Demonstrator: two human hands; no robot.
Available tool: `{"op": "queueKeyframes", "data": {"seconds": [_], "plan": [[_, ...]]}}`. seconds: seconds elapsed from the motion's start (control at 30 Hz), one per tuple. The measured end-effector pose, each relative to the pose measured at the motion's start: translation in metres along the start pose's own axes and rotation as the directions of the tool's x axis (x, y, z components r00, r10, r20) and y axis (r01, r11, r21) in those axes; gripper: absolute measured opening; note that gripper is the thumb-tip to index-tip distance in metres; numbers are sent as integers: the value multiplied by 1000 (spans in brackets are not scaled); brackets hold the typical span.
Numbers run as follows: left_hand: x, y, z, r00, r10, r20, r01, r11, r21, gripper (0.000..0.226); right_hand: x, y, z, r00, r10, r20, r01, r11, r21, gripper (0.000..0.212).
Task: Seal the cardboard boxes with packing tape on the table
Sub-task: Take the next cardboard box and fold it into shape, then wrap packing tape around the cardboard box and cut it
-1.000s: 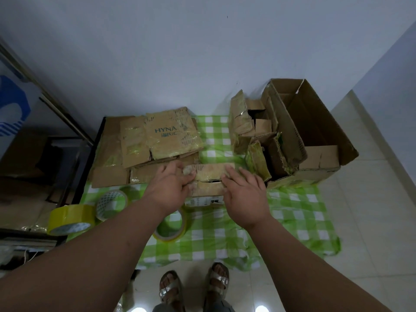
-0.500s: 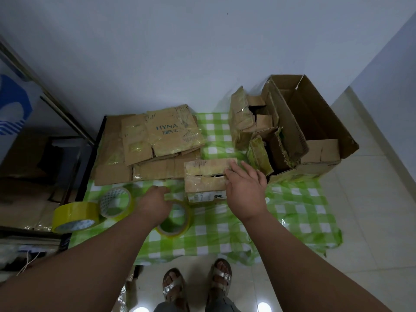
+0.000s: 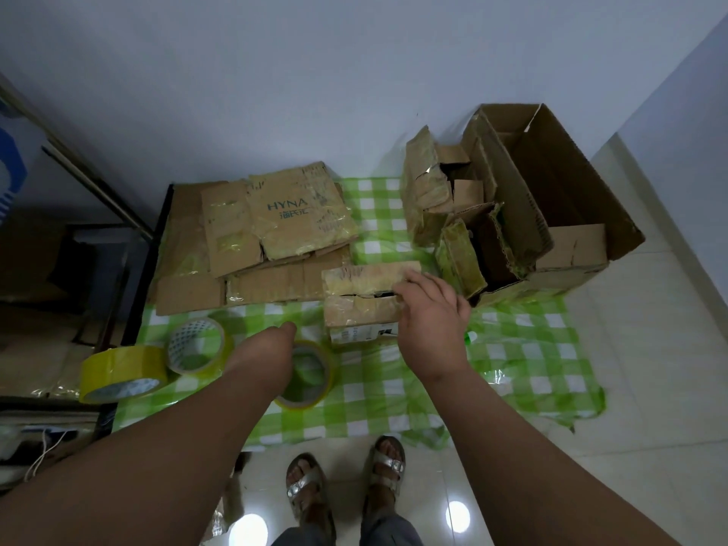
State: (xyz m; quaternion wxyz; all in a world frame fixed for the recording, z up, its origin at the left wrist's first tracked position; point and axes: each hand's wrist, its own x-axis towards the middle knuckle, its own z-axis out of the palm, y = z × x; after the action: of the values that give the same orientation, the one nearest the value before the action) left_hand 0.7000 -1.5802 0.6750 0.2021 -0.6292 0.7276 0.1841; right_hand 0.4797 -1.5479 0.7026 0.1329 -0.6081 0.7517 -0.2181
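A small cardboard box [image 3: 360, 297] with worn yellowish tape on its top flaps stands on the green checked tablecloth [image 3: 374, 392]. My right hand [image 3: 431, 309] rests flat on the box's right end, fingers straight across the seam between the flaps. A clear tape roll [image 3: 315, 374] lies flat just left of and in front of the box. My left hand [image 3: 272, 348] is bent down over that roll's left rim and grips it. Its fingertips are hidden under the hand.
Two more tape rolls, a clear one [image 3: 197, 344] and a yellow one [image 3: 122, 368], sit at the table's left. Flattened cardboard sheets [image 3: 275, 222] are stacked behind. Torn small boxes [image 3: 433, 191] and a large open box [image 3: 551, 183] crowd the right. My sandalled feet stand below the table edge.
My left hand left the box's top, dropped toward me and closed over the clear tape roll. My right hand stayed on the box.
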Motion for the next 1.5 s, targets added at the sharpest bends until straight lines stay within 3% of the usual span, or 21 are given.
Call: {"op": "queueKeyframes", "data": {"seconds": [0.17, 0.23, 0.33, 0.43, 0.53, 0.77, 0.9, 0.97, 1.03, 1.1, 1.17, 1.27, 1.5], "plan": [[-10, -16, -25, 986, -40, -160, 22, 993, -115, 41, 3, -4, -5, 999, 11, 50, -11, 1000, 1, 29], [-12, -25, -42, 968, -79, -239, 26, 976, -217, 31, 4, -6, -9, 996, 24, 87, -23, 1000, -4, 26], [-21, -34, -75, 903, -181, -391, 38, 937, -346, 12, 5, -10, -17, 986, 48, 157, -46, 999, -18, 25], [-28, -36, -105, 811, -307, -498, 26, 869, -493, 31, 7, -15, -24, 976, 66, 206, -62, 998, -30, 23], [-28, -26, -127, 759, -318, -569, -87, 816, -572, 39, 10, -21, -31, 963, 101, 250, -93, 995, -41, 24], [-29, 28, -135, 808, -234, -541, -177, 779, -601, 39, 14, -21, -42, 966, 109, 233, -118, 993, 26, 24], [-27, 38, -131, 842, -222, -491, -167, 758, -630, 15, 19, -21, -52, 979, 126, 159, -153, 973, 171, 20], [-25, 41, -130, 844, -217, -491, -180, 747, -640, 21, 22, -23, -58, 983, 138, 120, -166, 949, 266, 24], [-24, 44, -131, 842, -199, -501, -213, 731, -649, 28, 24, -28, -67, 975, 191, 113, -222, 842, 492, 30], [-23, 47, -131, 840, -182, -512, -242, 718, -652, 32, 27, -34, -76, 953, 240, 184, -299, 654, 695, 35], [-21, 51, -133, 836, -169, -523, -268, 706, -656, 33, 31, -39, -81, 929, 223, 295, -370, 543, 754, 48], [-23, 56, -138, 812, -143, -565, -349, 658, -668, 35, 40, -42, -82, 909, 173, 380, -412, 522, 747, 59], [-19, 46, -139, 851, -62, -522, -413, 535, -737, 35, 46, -42, -81, 908, 43, 417, -379, 508, 773, 41]]}}
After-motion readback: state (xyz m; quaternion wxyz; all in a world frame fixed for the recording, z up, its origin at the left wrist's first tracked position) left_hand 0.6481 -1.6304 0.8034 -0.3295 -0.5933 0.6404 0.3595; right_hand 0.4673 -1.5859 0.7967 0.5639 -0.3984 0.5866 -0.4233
